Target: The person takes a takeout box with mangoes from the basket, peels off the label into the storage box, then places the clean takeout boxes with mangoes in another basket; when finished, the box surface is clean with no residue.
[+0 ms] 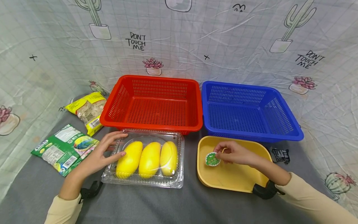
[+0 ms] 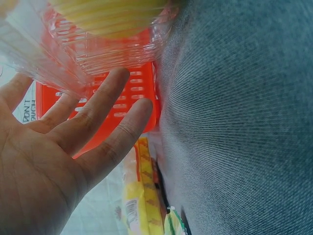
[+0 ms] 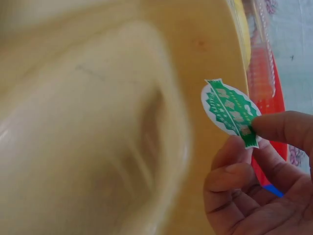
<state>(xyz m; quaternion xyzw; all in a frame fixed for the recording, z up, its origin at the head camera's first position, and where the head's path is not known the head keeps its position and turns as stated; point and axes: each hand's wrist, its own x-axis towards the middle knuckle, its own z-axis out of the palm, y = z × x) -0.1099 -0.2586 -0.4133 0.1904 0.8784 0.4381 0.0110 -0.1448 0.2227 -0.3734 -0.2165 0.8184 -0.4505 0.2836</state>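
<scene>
Over the yellow tray [image 1: 232,180], I find the right hand [image 1: 232,152] lowered, thumb and forefinger pinching a green-and-white label [image 1: 212,159], the remaining fingers curled. At the left side of the clear container [image 1: 139,183], the left hand [image 1: 102,154] reaches forward, fingers spread; whether its fingertips press the lid, I cannot tell from my views. The red basket [image 1: 156,127] stands directly behind the container, the blue basket [image 1: 251,133] behind the tray. A green packet [image 1: 65,152] and a yellow bag [image 1: 90,107] lie left. I note glossy, ridged plastic over three smooth, oval yellow fruits [image 1: 149,158], and perforated basket walls.
</scene>
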